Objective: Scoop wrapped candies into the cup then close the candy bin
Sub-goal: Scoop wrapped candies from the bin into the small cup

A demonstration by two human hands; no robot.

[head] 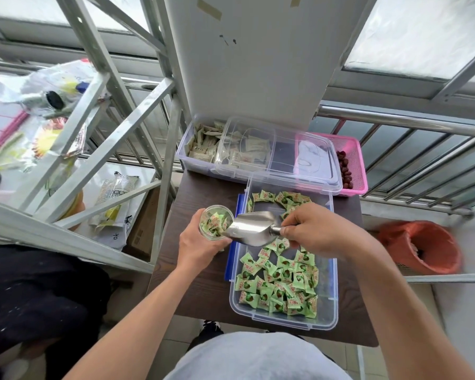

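Grey shirt front (255, 357) at bottom edge, both bare forearms reaching out over it. Left hand (200, 242) wrapped around clear cup (217, 222), fingers curled closed on its wall, held just off the left rim of candy bin (324, 322). Cup partly filled with green wrapped candies (282, 286), same kind as in bin. Right hand (313, 231) gripping handle of metal scoop (252, 229), fingers pinched shut around it; scoop tilted, mouth touching cup rim, bowl looking empty. Candy bin clear plastic, lid off, blue latch along left side; candies heaped at near end, thinner scatter at far end, bare floor between under scoop. Clear lid (299, 157) lying across far bin and overlapping pink basket. Far clear bin (200, 149) holding pale wrapped sachets. Pink basket (354, 165) at far right, dark red fruits inside. All on dark wood-grain table (203, 292). White panel (255, 56) rising behind. Grey metal rack (102, 86) at left, bags and packets on its shelves. Railing (409, 122) and bright windows beyond. Orange-lined bin (422, 248) on floor at right.
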